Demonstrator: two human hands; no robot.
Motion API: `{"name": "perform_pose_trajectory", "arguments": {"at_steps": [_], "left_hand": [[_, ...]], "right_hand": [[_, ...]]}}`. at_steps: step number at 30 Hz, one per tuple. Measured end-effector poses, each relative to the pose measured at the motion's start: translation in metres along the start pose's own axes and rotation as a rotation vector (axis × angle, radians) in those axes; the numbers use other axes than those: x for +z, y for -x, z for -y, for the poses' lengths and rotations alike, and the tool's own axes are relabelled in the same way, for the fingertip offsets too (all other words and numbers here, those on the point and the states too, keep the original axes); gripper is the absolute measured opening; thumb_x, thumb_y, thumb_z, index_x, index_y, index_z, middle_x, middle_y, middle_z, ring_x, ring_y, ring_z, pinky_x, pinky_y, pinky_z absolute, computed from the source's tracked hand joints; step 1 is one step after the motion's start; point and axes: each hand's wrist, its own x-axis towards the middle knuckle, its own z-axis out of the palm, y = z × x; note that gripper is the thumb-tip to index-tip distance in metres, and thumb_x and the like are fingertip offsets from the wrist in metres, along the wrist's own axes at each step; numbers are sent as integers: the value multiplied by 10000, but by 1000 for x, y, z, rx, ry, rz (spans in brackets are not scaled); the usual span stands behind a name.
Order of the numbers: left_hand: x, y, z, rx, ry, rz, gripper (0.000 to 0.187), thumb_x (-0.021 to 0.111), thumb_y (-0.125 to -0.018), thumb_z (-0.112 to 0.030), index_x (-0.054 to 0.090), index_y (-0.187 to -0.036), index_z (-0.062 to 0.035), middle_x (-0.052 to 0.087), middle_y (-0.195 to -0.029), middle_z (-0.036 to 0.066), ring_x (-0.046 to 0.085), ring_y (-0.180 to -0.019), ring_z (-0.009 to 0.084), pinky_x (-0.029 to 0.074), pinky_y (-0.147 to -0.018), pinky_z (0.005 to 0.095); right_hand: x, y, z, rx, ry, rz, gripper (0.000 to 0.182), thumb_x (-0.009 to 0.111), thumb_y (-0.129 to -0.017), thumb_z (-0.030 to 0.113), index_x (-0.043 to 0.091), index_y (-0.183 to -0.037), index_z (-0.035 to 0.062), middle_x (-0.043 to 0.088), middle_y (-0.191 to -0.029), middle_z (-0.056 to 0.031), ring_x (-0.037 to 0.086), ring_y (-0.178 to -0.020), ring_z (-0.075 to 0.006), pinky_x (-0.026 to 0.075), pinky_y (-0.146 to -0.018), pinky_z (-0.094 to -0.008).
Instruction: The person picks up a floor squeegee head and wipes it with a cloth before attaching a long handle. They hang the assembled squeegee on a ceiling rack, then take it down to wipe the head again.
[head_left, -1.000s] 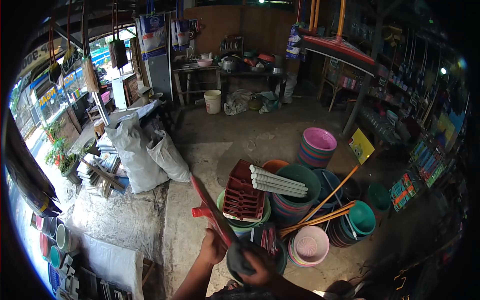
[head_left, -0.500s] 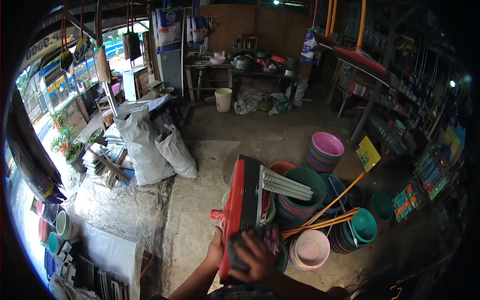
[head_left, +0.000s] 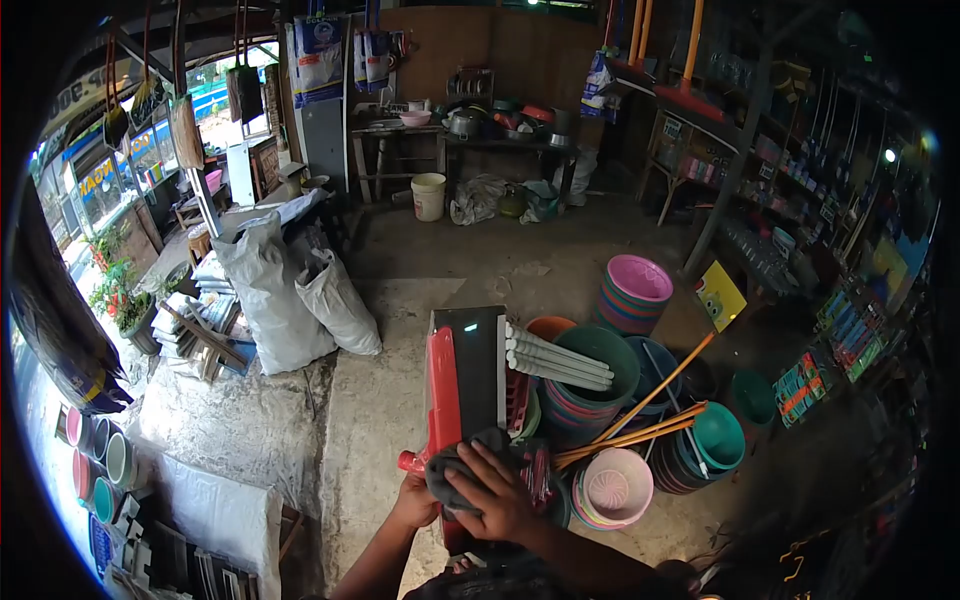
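A wide floor squeegee head (head_left: 442, 380), red with a broad black blade side, stands on end in front of me. My left hand (head_left: 415, 503) is closed on its red body just below the short handle socket. With my right hand (head_left: 497, 500) I press a dark grey cloth (head_left: 447, 478) against the lower part of the head, fingers bent over the cloth. The cloth and my right hand hide the lower face of the squeegee head. Wrapped red pieces (head_left: 538, 475) lie close beside my right hand.
Right of the squeegee head stand stacked buckets (head_left: 590, 405) with grey tubes (head_left: 560, 360), orange poles (head_left: 640, 435) and pink basins (head_left: 612, 490). White sacks (head_left: 270, 300) stand at left. Squeegees with orange handles (head_left: 693, 50) hang at upper right. A work table (head_left: 400, 130) is at the back.
My right hand and the cloth have moved up and left along the squeegee head, towards its socket. The head has turned slightly more upright, and my left hand sits a little lower and further left.
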Motion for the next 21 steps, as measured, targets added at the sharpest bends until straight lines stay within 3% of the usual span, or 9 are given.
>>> {"name": "perform_pose_trajectory", "arguments": {"at_steps": [4, 7, 9, 11, 13, 15, 18, 19, 21], "left_hand": [[4, 6, -10, 43, -468, 133, 532, 697, -733, -6, 495, -1224, -37, 587, -1118, 44, 559, -973, 116, 446, -845, 287], [-5, 6, 9, -58, -365, 15, 615, 709, -680, 50, 473, -1238, -59, 575, -1086, 21, 557, -997, 152, 442, -881, 315], [1, 7, 13, 30, -212, 21, 610, 731, -695, 6, 471, -1244, -59, 565, -1163, 39, 551, -1050, 170, 440, -913, 333], [-4, 9, 14, 94, -417, 5, 602, 760, -699, -49, 487, -1235, -56, 559, -1203, 60, 539, -1093, 179, 437, -938, 345], [12, 14, 5, 59, -442, 4, 532, 771, -688, -66, 539, -1167, -51, 596, -1109, 48, 566, -1025, 158, 452, -884, 322], [6, 14, 1, 49, -853, 127, 453, 767, -687, -64, 575, -1097, -49, 610, -1013, 42, 577, -958, 146, 449, -836, 303], [9, 12, 7, 30, -746, 113, 417, 759, -688, -48, 584, -1066, -38, 613, -1007, 49, 585, -927, 145, 451, -815, 294], [7, 10, 8, -5, -720, 115, 429, 754, -696, -43, 582, -1088, -30, 625, -1045, 56, 593, -945, 148, 460, -830, 292], [15, 8, 5, 114, -700, 123, 441, 750, -702, -40, 568, -1103, -22, 629, -1035, 52, 595, -936, 143, 462, -831, 290]], "right_hand": [[-12, -19, -57, 157, 159, -355, 478, 638, -758, 228, 540, -1168, 3, 483, -1271, -237, 486, -1160, -399, 389, -963, -464], [-2, -8, -38, 86, 199, -385, 509, 647, -744, 270, 540, -1169, 11, 492, -1268, -227, 493, -1158, -384, 388, -949, -480], [1, 3, -18, -48, 239, -278, 549, 650, -734, 314, 535, -1182, 19, 480, -1287, -223, 479, -1179, -377, 379, -945, -502], [-4, 6, -15, -194, 179, -52, 506, 595, -808, 313, 518, -1199, 0, 434, -1317, -242, 434, -1214, -399, 341, -1011, -510], [-18, -10, -40, -179, 220, -92, 507, 598, -805, 311, 518, -1221, 31, 431, -1323, -239, 439, -1210, -396, 343, -1004, -500], [-26, -24, -62, 169, 194, -535, 513, 621, -784, 318, 528, -1238, 98, 430, -1351, -186, 435, -1222, -373, 347, -986, -497], [-27, -27, -57, 187, 243, -597, 500, 610, -789, 338, 533, -1239, 135, 445, -1344, -163, 438, -1222, -357, 339, -974, -507], [-23, -21, -45, 186, 245, -598, 500, 610, -789, 338, 533, -1239, 135, 445, -1344, -163, 438, -1222, -357, 339, -974, -507], [-14, -2, -17, -243, 321, -83, 489, 577, -810, 356, 533, -1233, 113, 469, -1310, -182, 439, -1214, -359, 332, -968, -511]]}}
